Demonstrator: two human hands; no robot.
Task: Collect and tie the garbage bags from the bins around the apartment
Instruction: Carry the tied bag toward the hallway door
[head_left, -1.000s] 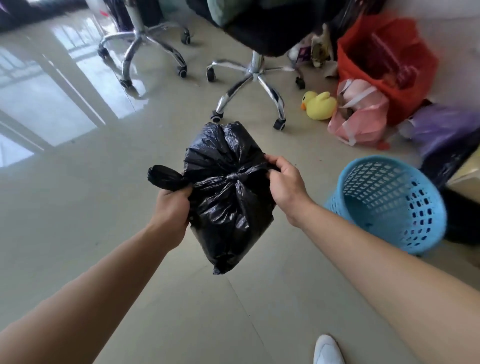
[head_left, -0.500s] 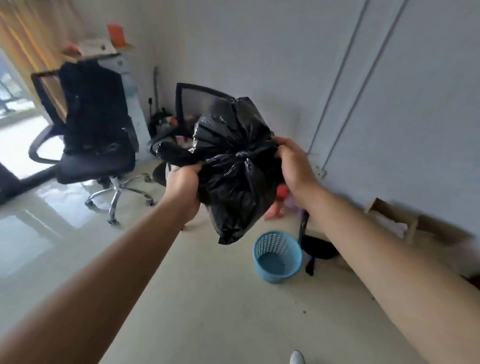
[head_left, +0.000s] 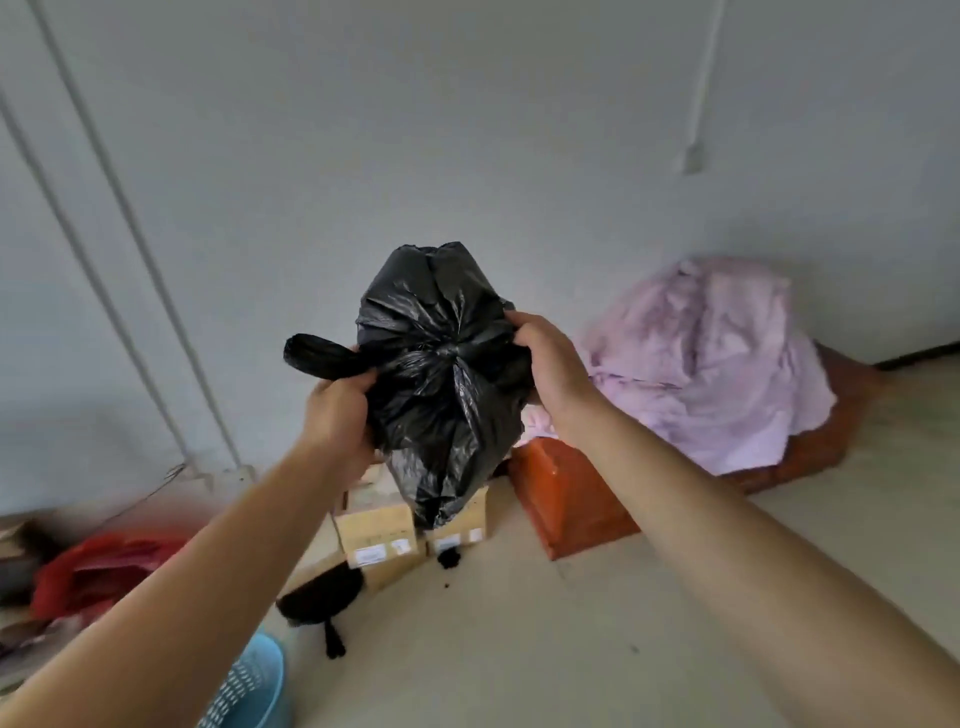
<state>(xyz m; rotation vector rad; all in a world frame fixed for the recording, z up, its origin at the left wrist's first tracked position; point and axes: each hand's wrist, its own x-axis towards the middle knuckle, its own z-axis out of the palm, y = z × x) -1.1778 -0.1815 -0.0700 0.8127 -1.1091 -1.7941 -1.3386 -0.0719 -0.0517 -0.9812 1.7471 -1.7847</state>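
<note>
Bag: black garbage bag (head_left: 441, 384), held up in the air at mid-scene in front of the grey wall (head_left: 467, 130), well above the floor; knotted at its middle, with gathered plastic fanning out above and below the knot.
Left hand: left hand (head_left: 337, 415) grips the bag's left side, fingers curled round a twisted tail of plastic that sticks out to the left.
Right hand: right hand (head_left: 550, 364) grips the bag's right side at knot height, fingers curled into the plastic, thumb on the near face.
Bin: blue mesh bin (head_left: 254, 691) on the floor at near left, partly cut off by the left forearm.
Floor, far side: cardboard boxes (head_left: 379, 530) below the bag, against the wall; a black object (head_left: 317, 597) just near of them, blurred.
Far right: pink cloth (head_left: 711, 358) heaped on an orange-red bag (head_left: 566, 499).
Far left: red plastic bag (head_left: 98, 571) by the wall.
</note>
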